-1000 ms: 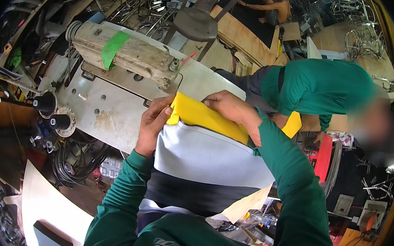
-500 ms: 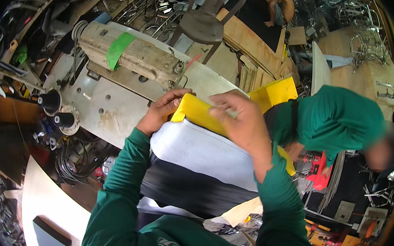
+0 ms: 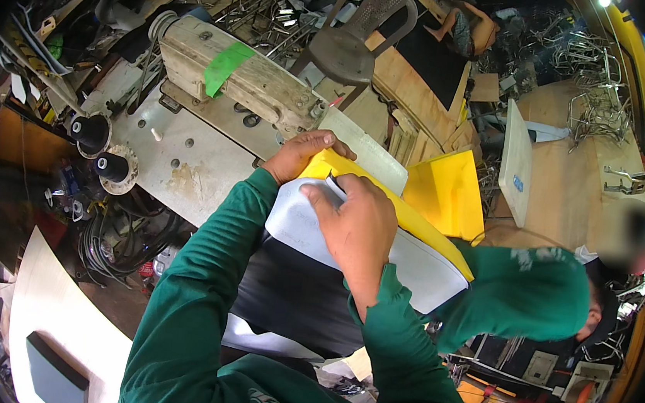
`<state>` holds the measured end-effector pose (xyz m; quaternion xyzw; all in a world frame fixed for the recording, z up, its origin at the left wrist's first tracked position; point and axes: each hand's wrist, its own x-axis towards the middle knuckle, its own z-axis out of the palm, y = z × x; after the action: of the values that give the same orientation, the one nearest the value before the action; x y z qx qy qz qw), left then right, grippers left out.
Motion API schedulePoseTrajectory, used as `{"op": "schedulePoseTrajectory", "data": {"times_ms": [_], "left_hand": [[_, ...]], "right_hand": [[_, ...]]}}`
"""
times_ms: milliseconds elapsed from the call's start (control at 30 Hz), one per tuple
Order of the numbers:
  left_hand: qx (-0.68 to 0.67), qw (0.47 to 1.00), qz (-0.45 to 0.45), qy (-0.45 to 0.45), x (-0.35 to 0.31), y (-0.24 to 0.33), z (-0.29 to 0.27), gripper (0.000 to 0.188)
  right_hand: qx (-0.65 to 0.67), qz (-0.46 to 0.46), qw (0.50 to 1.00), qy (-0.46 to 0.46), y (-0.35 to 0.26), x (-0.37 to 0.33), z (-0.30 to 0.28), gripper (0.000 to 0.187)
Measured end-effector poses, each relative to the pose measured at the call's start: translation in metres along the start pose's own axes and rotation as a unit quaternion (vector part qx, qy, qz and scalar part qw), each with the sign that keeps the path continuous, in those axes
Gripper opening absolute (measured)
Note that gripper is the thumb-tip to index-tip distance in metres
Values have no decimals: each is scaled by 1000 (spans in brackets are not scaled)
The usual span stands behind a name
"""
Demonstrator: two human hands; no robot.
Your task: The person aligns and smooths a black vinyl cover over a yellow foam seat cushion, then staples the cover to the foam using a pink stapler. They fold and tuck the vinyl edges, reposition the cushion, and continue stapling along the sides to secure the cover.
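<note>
In front of the sewing machine (image 3: 260, 85) I hold a strip of yellow sheet material (image 3: 427, 239) together with a white leather-like piece (image 3: 424, 280). My left hand (image 3: 303, 157) is closed round the yellow strip's left end, near the machine's needle end. On the white piece's folded left edge, my right hand (image 3: 363, 225) pinches with thumb and fingers, just below the yellow. Black fabric (image 3: 294, 296) hangs below the white piece toward my lap. Another yellow piece (image 3: 451, 194) stands up beyond the strip, at the right end of the machine table.
The machine table (image 3: 198, 166) carries two black thread cones (image 3: 112, 167) at its left. A person in a green sleeve (image 3: 519, 294) leans close on my right. Beyond the machine stand a plastic chair (image 3: 344, 52) and wooden boards (image 3: 412, 82). A pale curved board (image 3: 56, 308) is at lower left.
My right hand has come down and left, from above the yellow strip onto the white piece's edge. The strip now slants down to the right. The other person has bent lower.
</note>
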<state>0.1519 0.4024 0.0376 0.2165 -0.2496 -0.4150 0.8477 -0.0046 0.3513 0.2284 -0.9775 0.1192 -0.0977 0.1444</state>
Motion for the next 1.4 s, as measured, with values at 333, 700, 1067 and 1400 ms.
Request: {"op": "schedulePoseTrajectory", "data": {"times_ms": [333, 700, 1067, 1400], "left_hand": [[-30, 999, -34, 2, -5, 0, -1, 42], [-144, 989, -36, 8, -10, 1, 6, 45], [93, 983, -5, 158, 1, -4, 0, 48], [749, 605, 261, 60, -111, 32, 87, 49]], "right_hand": [[75, -164, 983, 21, -10, -5, -4, 23], [78, -114, 981, 139, 10, 0, 27, 13], [57, -62, 993, 86, 46, 58, 56, 12], [-21, 34, 995, -86, 58, 77, 45, 39]]}}
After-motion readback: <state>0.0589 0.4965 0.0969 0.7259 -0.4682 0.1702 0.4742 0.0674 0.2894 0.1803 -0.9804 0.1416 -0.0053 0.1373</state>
